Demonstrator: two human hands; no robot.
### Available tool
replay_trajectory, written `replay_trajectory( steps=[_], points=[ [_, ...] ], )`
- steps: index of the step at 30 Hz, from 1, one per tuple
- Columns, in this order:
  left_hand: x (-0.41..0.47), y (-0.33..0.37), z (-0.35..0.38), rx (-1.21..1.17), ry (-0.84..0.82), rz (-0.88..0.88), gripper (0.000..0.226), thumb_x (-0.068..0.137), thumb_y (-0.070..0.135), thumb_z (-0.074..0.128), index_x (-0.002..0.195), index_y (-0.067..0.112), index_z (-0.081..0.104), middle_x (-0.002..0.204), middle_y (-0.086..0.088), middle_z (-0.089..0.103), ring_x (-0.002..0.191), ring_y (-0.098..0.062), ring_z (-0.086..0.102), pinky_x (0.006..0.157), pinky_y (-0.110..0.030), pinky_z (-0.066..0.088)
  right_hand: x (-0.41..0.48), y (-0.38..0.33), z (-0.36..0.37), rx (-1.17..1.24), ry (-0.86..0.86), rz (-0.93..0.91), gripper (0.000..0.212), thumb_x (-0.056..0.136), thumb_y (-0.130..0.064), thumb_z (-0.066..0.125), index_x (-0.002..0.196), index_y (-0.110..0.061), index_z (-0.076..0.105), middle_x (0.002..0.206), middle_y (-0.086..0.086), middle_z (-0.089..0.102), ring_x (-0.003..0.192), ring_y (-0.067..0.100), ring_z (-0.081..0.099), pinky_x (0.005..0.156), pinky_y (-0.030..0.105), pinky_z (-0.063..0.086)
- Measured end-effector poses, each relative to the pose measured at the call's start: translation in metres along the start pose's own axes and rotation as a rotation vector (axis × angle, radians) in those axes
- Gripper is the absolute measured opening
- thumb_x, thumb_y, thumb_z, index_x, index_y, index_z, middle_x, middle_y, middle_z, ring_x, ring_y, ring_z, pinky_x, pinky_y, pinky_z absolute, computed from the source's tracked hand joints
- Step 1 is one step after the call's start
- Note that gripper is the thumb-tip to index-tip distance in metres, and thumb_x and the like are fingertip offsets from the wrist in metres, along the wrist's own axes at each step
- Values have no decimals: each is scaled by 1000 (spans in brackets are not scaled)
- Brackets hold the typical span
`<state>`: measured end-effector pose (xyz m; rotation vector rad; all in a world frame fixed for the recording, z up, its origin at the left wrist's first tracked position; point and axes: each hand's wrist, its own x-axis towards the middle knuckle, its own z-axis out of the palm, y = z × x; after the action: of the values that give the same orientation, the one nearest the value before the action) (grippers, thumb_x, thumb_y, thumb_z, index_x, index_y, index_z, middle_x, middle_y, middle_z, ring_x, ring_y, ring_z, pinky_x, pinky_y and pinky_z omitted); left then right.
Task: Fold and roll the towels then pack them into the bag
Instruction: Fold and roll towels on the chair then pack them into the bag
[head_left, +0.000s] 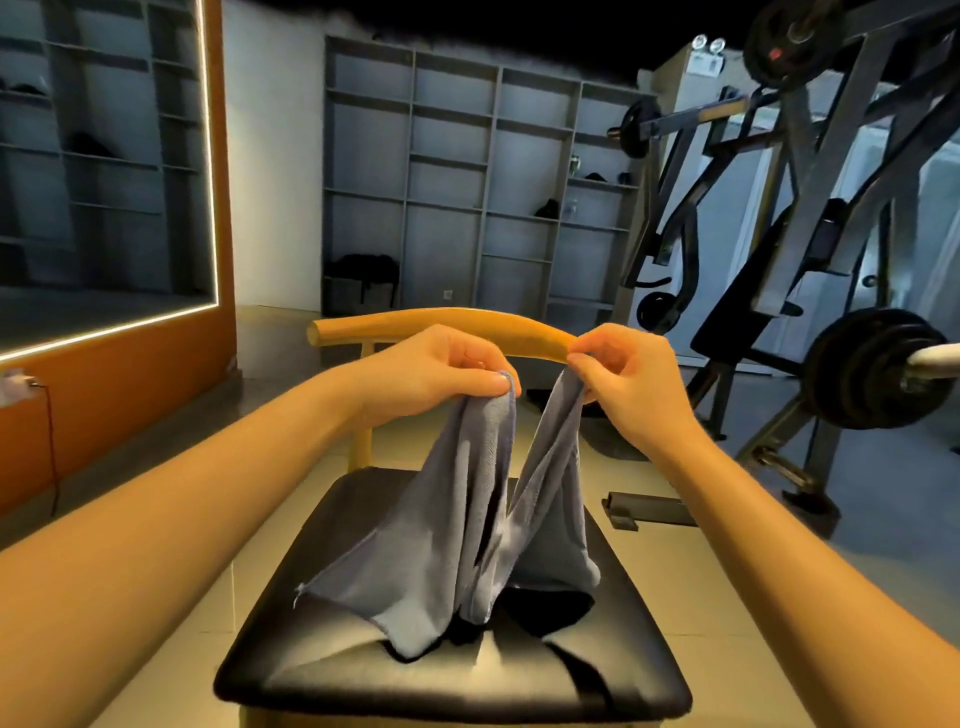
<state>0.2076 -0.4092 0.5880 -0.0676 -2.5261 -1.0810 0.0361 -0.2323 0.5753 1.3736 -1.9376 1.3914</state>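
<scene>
Holding a grey towel up by two top corners, the left hand and right hand are each pinching fabric, close together; the towel is hanging straight down, its lower edge draping on the black chair seat.

Towel at centre frame: grey cloth, matt, soft fine weave, frayed thread at its lower-left corner. Chair seat below it: black padded leather-like cover, smooth, glossy with light sheen. Chair backrest rail: yellow-brown wood, smooth, satin finish. Floor: pale tiles, polished, reflective. Weight machine at right: dark metal frame, matt paint; its plates dull black. Shelving at back: grey matt panels.
</scene>
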Motion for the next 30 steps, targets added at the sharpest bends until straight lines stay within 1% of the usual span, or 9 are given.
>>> replay_trajectory(
  steps=[3, 5, 8, 13, 15, 17, 21, 25, 30],
  points=[
    [5, -3, 10, 43, 89, 57, 13, 98, 24, 65, 101, 21, 78, 95, 13, 75, 95, -4, 68, 80, -19, 56, -8, -3, 7, 97, -46, 89, 26, 92, -13, 72, 117, -19, 66, 88, 2, 72, 79, 13, 71, 71, 32, 64],
    [7, -7, 16, 4, 153, 99, 11, 95, 19, 70, 100, 14, 78, 93, 7, 77, 92, -8, 71, 81, -21, 58, -14, -3, 10, 125, -105, 138, 36, 90, -13, 75, 124, -20, 65, 93, 2, 73, 84, 13, 72, 76, 33, 63],
    [8, -13, 23, -23, 214, 127, 10, 91, 18, 75, 97, 10, 77, 89, 0, 77, 89, -14, 73, 84, -30, 61, -21, -2, 13, 203, -160, 164, 32, 89, -8, 75, 119, -18, 69, 98, 2, 75, 93, 16, 72, 81, 41, 63],
    [9, -14, 31, -71, 189, 125, 6, 91, 16, 74, 95, 12, 78, 89, -4, 76, 88, -18, 72, 84, -31, 59, -34, -7, 18, 275, -189, 108, 33, 92, -5, 71, 123, -13, 68, 110, 2, 75, 105, 13, 71, 93, 37, 60],
    [9, -14, 33, -98, 208, 124, 5, 91, 16, 74, 93, 13, 77, 89, -3, 76, 86, -15, 72, 81, -25, 60, -37, -9, 18, 285, -183, 94, 31, 92, -4, 70, 123, -12, 69, 111, 0, 75, 105, 11, 71, 93, 36, 60],
    [9, -14, 34, -117, 229, 126, 7, 90, 19, 75, 93, 12, 76, 87, -1, 76, 85, -14, 72, 79, -24, 60, -40, -10, 18, 293, -178, 96, 29, 93, -5, 69, 121, -12, 71, 111, -2, 75, 104, 10, 72, 93, 34, 60],
    [6, -14, 39, -95, 237, 119, 10, 88, 25, 76, 88, 15, 75, 82, -1, 72, 81, -20, 67, 76, -27, 58, -44, -12, 20, 296, -202, 72, 22, 94, -5, 68, 115, -9, 72, 105, -1, 77, 100, 11, 73, 88, 30, 60],
    [7, -14, 42, -78, 264, 112, 16, 88, 25, 78, 90, 10, 74, 82, -2, 71, 80, -22, 65, 76, -32, 58, -44, -13, 22, 289, -196, 76, 19, 94, 0, 65, 111, -9, 71, 100, -1, 76, 97, 11, 74, 85, 28, 61],
    [8, -14, 47, -80, 321, 86, 21, 86, 29, 79, 89, 8, 75, 80, -2, 72, 78, -16, 68, 75, -27, 59, -45, -13, 22, 424, -175, 200, 18, 89, -16, 76, 107, -12, 74, 96, -1, 79, 94, 13, 75, 85, 26, 60]
  ],
)
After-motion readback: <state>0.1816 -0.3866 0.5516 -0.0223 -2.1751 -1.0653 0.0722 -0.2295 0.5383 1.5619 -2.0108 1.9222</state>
